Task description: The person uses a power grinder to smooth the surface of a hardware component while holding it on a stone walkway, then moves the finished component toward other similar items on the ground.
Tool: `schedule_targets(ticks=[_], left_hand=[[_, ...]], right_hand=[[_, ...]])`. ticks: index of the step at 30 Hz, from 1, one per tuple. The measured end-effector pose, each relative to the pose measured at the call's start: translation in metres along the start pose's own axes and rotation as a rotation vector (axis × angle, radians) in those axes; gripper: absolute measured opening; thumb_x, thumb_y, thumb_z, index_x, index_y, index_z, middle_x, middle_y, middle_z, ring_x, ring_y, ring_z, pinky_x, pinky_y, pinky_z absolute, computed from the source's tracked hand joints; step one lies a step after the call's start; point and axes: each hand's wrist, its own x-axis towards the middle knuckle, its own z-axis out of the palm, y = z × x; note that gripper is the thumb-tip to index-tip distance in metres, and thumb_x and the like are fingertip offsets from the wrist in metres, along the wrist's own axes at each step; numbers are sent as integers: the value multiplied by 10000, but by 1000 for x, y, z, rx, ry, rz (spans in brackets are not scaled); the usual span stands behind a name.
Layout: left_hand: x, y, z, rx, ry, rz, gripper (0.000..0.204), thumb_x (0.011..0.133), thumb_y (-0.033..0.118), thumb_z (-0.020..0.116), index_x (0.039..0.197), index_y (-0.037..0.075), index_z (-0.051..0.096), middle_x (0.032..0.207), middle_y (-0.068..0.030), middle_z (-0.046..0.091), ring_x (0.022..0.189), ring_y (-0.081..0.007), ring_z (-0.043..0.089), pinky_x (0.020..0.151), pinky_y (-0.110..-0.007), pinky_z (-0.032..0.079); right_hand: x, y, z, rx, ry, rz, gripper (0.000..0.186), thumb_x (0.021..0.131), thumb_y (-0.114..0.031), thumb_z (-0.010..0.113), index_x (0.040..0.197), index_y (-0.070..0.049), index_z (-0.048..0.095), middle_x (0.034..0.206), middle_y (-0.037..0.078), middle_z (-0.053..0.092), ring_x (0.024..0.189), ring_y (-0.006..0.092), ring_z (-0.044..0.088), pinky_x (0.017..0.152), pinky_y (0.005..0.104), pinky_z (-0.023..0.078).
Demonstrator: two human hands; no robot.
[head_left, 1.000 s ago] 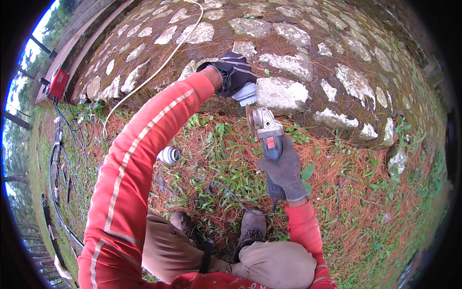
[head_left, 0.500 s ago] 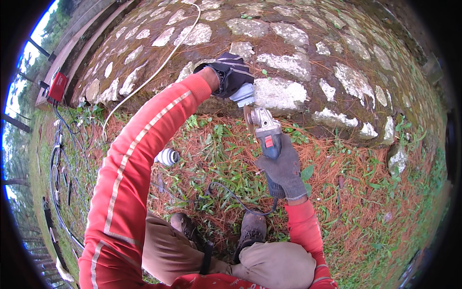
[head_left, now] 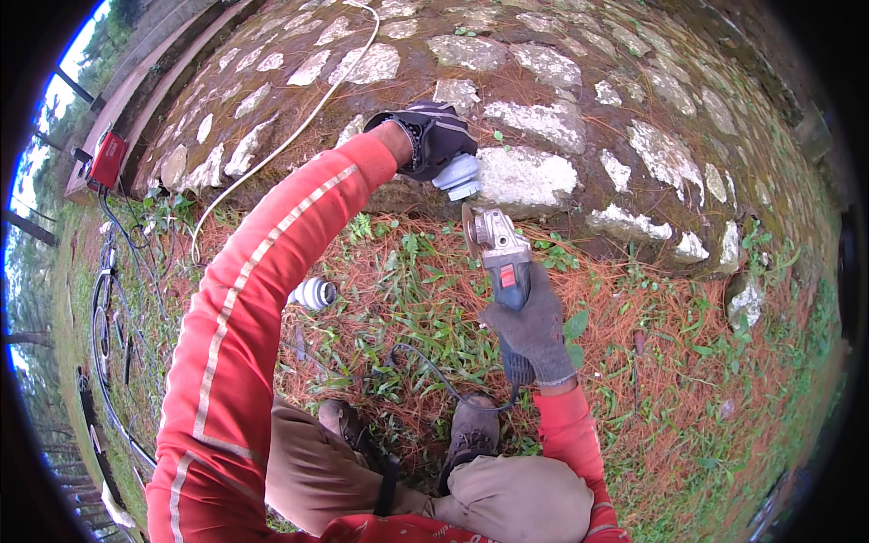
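"So, where is the grey fitting (head_left: 459, 176) sitting?"

"It is lying at the left edge of the big white stone (head_left: 527, 175), though whether it is touching the stone I can't tell; the person's gloved left hand (head_left: 437, 140) is gripping its far end with curled fingers"

"And the grinder (head_left: 507, 262)?"

"The right hand (head_left: 529, 317) is clasping its body on the person's side of the stone, and its long axis is running from near the stone's lower left corner back toward the person, leaning slightly right"

"How is the disc (head_left: 470, 228) standing to the fitting?"

"It is standing just below the fitting's near end, a narrow gap showing between them, by the stone's lower left corner; the left hand is being the nearer one to the fitting, and whether the disc is spinning I can't tell"

"Any containers?"

"A red box (head_left: 109, 161) is standing far left of the stone, its inside not showing; a second fitting (head_left: 314, 293) is lying left of the stone, nearer the person, its dark mouth facing right"
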Motion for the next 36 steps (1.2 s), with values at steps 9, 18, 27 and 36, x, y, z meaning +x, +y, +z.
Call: schedule_targets(ticks=[9,18,27,36], left_hand=[[2,-1,4,12,50,26,342,872,149,793,1204,217,841,1119,-114,829,1125,-395,784,993,-527,618],[4,-1,5,9,19,19,275,888,159,797,1160,197,812,1110,-108,798,1138,-391,764,1031,-517,597],[-7,6,6,7,142,-47,552,932,163,802,1470,195,682,1234,-166,764,1169,-414,751,1027,-564,602],[1,3,-3,-24,68,0,391,921,142,755,1301,204,820,1181,-119,797,1202,-388,734,1068,-524,589]], right_hand=[[12,-7,0,25,17,-8,762,750,-264,954,1418,-44,660,1151,148,800,1025,337,802,932,473,632],[16,-7,0,1,6,-1,763,749,-256,967,1417,-51,659,1141,142,806,1009,313,811,927,466,639],[8,4,-3,-36,6,83,777,743,-246,968,1429,-41,667,1190,151,790,1068,324,793,958,479,623],[-3,10,0,20,19,-53,699,799,-252,957,1373,-23,630,1121,190,793,1023,398,815,914,508,636]])
